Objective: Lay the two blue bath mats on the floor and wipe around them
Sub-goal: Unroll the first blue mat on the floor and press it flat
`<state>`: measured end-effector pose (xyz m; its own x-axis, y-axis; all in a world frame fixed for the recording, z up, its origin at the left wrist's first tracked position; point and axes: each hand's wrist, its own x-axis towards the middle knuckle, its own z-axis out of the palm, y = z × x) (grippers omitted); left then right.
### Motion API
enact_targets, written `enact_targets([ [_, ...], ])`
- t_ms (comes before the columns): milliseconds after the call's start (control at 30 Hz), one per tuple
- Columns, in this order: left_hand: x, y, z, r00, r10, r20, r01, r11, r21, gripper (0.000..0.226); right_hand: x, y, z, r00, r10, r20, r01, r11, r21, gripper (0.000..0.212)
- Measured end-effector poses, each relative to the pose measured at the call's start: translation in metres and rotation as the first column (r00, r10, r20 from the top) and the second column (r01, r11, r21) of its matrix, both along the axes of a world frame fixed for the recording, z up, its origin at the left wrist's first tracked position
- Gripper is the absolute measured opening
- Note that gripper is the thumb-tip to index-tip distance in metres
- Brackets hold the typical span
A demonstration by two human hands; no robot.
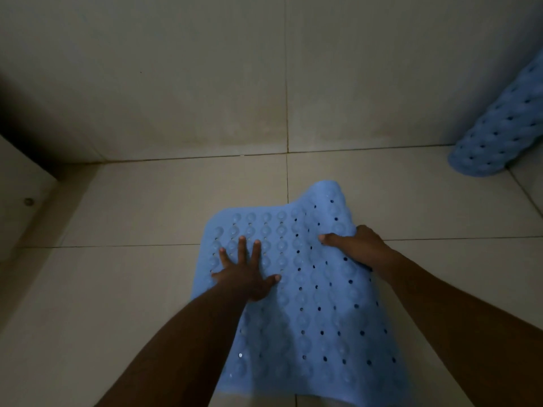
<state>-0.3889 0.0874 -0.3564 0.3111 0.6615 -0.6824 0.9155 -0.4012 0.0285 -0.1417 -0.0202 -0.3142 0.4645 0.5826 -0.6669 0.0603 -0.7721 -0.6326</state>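
A blue bath mat (305, 304) with round bumps and small holes lies on the tiled floor in the lower middle of the head view. My left hand (245, 274) presses flat on its left part, fingers spread. My right hand (357, 245) grips the mat's right edge, which is lifted and curled up at the far right corner. A second blue bath mat (499, 133) leans rolled or bent against the wall at the far right, its lower end on the floor.
Pale tiled floor (147, 218) surrounds the mat. A tiled wall (205, 83) rises just behind it. At the left a dark gap and a pale door or panel edge (26, 183) with a small round fitting stand close by.
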Motion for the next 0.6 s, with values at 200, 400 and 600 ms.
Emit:
enact_targets([
  [200,0.000,0.000,0.002,0.998,0.048,0.037,-0.046,0.998,-0.045,0.127,0.002,-0.013,0.015,0.975,-0.007,-0.222,0.038,0.990,0.137,0.078],
  [400,0.000,0.000,0.007,1.000,0.028,0.010,-0.028,0.999,-0.023,0.132,0.011,-0.029,0.021,0.981,-0.141,-0.136,0.163,0.973,0.163,0.045],
  [600,0.035,-0.031,0.017,0.976,-0.186,0.109,0.187,0.982,-0.001,0.123,0.022,-0.035,0.024,0.965,-0.061,-0.254,0.111,0.976,0.188,0.064],
])
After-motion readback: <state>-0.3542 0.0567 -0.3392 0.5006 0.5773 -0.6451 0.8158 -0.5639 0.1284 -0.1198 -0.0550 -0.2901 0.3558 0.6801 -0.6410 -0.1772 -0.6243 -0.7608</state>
